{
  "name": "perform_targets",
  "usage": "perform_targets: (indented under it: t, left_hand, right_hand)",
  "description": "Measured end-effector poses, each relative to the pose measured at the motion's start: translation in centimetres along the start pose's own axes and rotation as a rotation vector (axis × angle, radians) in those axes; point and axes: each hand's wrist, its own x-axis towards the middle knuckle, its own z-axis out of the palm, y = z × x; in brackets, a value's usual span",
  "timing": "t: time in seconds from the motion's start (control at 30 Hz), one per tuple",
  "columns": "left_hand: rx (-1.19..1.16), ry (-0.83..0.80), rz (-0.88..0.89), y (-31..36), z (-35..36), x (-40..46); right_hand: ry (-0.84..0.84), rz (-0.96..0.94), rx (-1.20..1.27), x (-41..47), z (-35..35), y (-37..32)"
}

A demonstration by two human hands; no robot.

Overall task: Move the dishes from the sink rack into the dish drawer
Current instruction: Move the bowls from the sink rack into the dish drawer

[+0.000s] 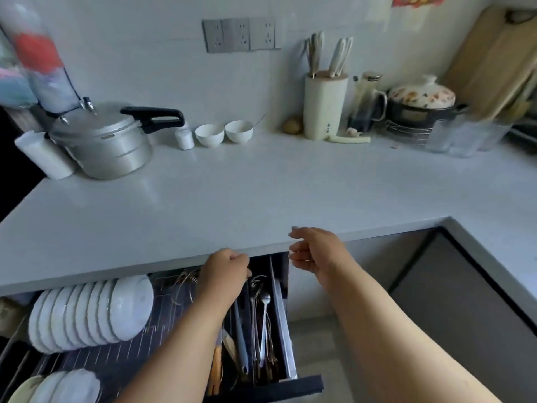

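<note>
The dish drawer (290, 385) is pulled out under the white counter (232, 193). A row of several white plates (87, 312) stands on edge in its wire rack, and more white dishes (66, 385) sit at the lower left. On the drawer's right side a narrow cutlery compartment (274, 330) holds spoons (265, 301) and other utensils. My left hand (226, 271) hovers over that compartment with curled fingers; whether they hold anything is hidden. My right hand (316, 254) hangs beside the counter edge, fingers loosely curled and holding nothing. The sink rack is out of view.
On the counter stand a pressure cooker (107, 141), two small white bowls (209, 135), a knife block (324, 106), a pot with a floral lid (421, 94), glasses (465, 138) and a leaning cutting board (488, 59). A grey cabinet front (465, 301) lies to the right.
</note>
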Motion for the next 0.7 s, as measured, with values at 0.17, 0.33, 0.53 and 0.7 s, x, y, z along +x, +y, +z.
perform_targets:
  t: [0.17, 0.33, 0.53, 0.7]
  left_hand:
    - [-0.007, -0.147, 0.025, 4.3, 6.7, -0.8]
    - [0.034, -0.248, 0.067, 8.0, 12.8, -1.2]
    - [0.086, -0.361, 0.154, 14.1, 22.2, -2.8]
    - [0.122, -0.466, 0.224, 18.9, 31.1, -5.2]
  right_hand:
    - [0.156, -0.053, 0.116, -1.1, -9.5, -3.0]
    - [0.304, -0.099, 0.23, -2.1, -18.4, -4.4]
    - [0.445, -0.123, 0.328, -3.0, -29.1, -5.6]
    - [0.576, -0.127, 0.357, -3.9, -38.5, -5.8]
